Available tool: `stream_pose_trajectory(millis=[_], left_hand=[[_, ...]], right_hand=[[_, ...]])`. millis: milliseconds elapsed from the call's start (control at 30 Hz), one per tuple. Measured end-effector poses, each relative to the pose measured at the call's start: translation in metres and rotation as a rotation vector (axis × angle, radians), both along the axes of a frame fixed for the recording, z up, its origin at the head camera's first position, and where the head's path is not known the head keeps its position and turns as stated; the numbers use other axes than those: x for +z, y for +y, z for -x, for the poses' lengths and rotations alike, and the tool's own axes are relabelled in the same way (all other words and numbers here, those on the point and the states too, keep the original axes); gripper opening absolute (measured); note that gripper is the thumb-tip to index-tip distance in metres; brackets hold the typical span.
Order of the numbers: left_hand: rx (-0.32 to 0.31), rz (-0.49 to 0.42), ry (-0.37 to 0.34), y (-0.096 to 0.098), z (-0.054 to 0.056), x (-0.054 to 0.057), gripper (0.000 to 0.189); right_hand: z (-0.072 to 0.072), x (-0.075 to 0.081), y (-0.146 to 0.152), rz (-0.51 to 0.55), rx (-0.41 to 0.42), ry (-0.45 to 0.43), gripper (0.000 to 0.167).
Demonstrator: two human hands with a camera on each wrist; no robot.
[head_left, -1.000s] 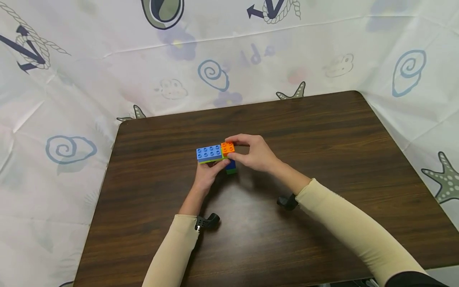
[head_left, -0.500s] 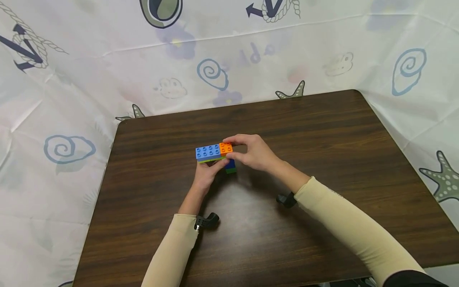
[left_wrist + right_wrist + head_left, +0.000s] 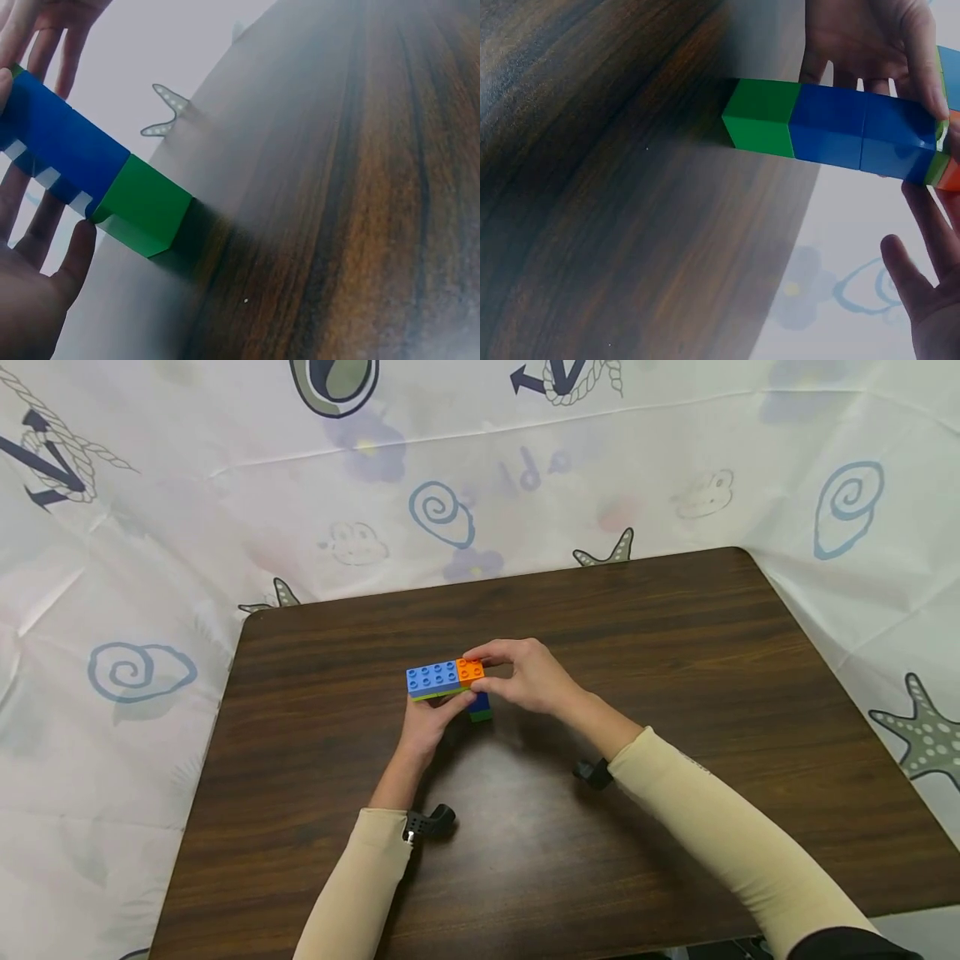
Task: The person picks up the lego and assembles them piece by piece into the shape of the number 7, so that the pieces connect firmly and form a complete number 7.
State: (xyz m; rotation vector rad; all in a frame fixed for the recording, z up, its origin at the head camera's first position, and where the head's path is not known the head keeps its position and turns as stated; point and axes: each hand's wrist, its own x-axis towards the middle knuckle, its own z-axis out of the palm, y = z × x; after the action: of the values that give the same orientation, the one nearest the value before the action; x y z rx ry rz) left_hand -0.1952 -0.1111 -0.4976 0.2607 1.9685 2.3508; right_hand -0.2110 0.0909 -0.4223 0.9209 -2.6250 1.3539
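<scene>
A toy brick tower stands on the table, its green brick (image 3: pixel 761 116) at the foot and dark blue bricks (image 3: pixel 829 124) stacked above. A thin lime layer (image 3: pixel 431 697) caps the column and reaches out to the left. On it sit a light blue eight-stud-type long brick (image 3: pixel 432 677) and a small orange brick (image 3: pixel 470 672), side by side. My left hand (image 3: pixel 426 722) holds the tower from below the long brick, thumb at the lime layer. With thumb and fingers, my right hand (image 3: pixel 532 677) pinches the orange brick from the right.
The dark wood-grain table (image 3: pixel 600 852) spreads around both hands. Behind it hangs a white printed cloth (image 3: pixel 525 518). Black wrist cameras sit on both forearms, the left camera (image 3: pixel 431 822) and the right camera (image 3: pixel 594 774) close over the tabletop.
The orange brick sits closer to the light blue brick and more level with it than a second ago. Both hands keep nearly the same hold, and the whole head view shifts slightly.
</scene>
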Motion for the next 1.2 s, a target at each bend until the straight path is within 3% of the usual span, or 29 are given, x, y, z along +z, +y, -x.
stream_pose_trajectory(millis=[200, 333, 467, 633, 933, 1200], left_hand=[[0.003, -0.017, 0.061, -0.01, -0.004, 0.0, 0.051], [0.063, -0.105, 0.123, -0.021, -0.006, -0.001, 0.058], [0.131, -0.169, 0.185, -0.033, -0.008, 0.0, 0.053], [0.186, -0.175, 0.241, -0.042, -0.011, 0.003, 0.044], [0.203, -0.168, 0.256, -0.041, -0.011, 0.008, 0.025], [0.209, -0.121, 0.205, -0.037, -0.008, 0.011, 0.024]], right_hand=[[-0.001, 0.0, -0.002, -0.013, -0.01, -0.018, 0.041], [-0.002, -0.001, -0.002, 0.018, -0.002, -0.038, 0.041], [-0.002, -0.003, -0.001, 0.063, 0.005, -0.065, 0.042], [-0.002, -0.008, 0.0, 0.092, 0.004, -0.084, 0.044], [0.0, -0.011, 0.005, 0.129, 0.044, -0.095, 0.049], [0.002, -0.012, 0.011, 0.122, 0.03, -0.071, 0.047]])
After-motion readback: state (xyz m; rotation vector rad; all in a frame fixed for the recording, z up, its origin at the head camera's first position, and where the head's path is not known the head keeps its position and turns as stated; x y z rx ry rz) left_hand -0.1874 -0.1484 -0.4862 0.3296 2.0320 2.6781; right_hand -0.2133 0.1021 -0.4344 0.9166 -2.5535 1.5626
